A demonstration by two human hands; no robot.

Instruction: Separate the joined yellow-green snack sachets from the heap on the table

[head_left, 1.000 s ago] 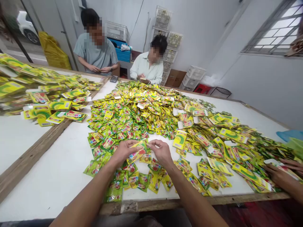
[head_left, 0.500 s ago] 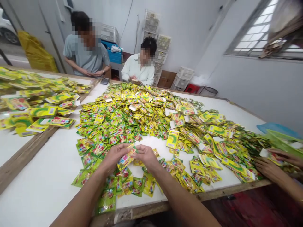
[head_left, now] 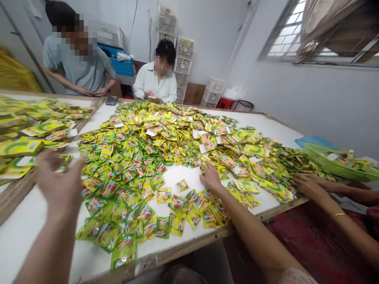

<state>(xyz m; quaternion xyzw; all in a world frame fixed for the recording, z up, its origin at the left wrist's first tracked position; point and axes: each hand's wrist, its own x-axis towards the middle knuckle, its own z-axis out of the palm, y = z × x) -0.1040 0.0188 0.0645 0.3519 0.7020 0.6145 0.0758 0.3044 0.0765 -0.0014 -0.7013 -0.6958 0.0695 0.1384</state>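
Observation:
My left hand (head_left: 59, 181) is raised at the left over the wooden divider, blurred, its fingers spread with nothing held between them. Just beyond it lie yellow-green boxes (head_left: 44, 128). My right hand (head_left: 210, 175) reaches to the near edge of the central heap, its fingers bent at a yellow box; whether they grip it cannot be made out. Small green and yellow packets (head_left: 127, 157) form the large heap. Loose packets (head_left: 142, 213) lie between my arms on the white table (head_left: 29, 236).
Two people sit behind the table (head_left: 85, 71) (head_left: 158, 75). A person's hands (head_left: 314, 189) are at the right side of the heap, near a green basket (head_left: 340, 163). A phone (head_left: 111, 100) lies at the back edge. Crates (head_left: 183, 55) stand behind.
My hands have parted: the left moved left to the boxes, the right moved right to the heap. The small box they held together no longer shows between them. The view has turned right.

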